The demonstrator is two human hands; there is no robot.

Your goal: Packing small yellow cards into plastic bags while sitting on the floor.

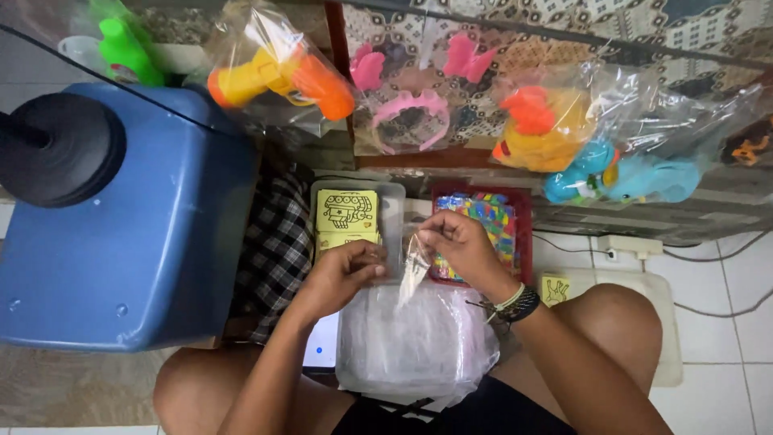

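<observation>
My left hand [342, 274] and my right hand [463, 246] together hold a small clear plastic sleeve [409, 259] between them, above a thick stack of clear plastic bags [415, 342] on my lap. Just beyond my left hand, a clear tray [390, 211] holds yellow cards with black line drawings [346, 211]. Behind my right hand, a red tray [519, 221] holds colourful mosaic sheets [483, 217].
A blue plastic tub [137, 234] with a black round fan base [60, 149] stands at the left. Bagged toys hang ahead: an orange-yellow gun [282, 76], pink headbands [411, 105], a yellow-orange toy [539, 129], a blue toy [636, 177]. A loose yellow card [555, 290] lies right.
</observation>
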